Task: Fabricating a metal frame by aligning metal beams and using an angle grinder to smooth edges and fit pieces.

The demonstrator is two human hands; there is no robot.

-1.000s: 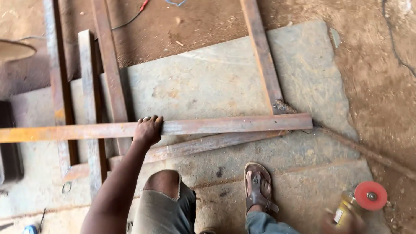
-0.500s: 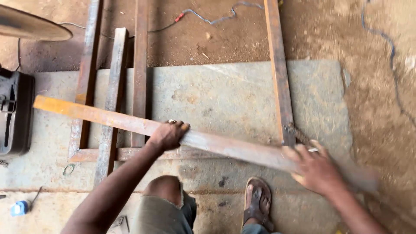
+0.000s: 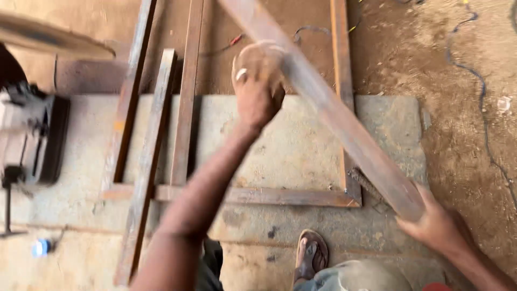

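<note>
Both hands — left hand (image 3: 258,89), right hand (image 3: 433,223) — grip a rusty steel bar (image 3: 334,108) above the welded frame (image 3: 253,195)

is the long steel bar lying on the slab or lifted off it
Lifted. The bar slants above the slab, gripped by the left hand near its middle and the right hand at its near end.

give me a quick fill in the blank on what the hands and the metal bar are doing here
1. Both hands grip one long rusty metal ____.
2. The left hand wears a ____ on one finger.
3. The right hand holds the bar at its ____ end.
4. The welded frame lies on a concrete slab, and the foot near it wears a ____.

Missing words: bar; ring; lower; sandal
</note>
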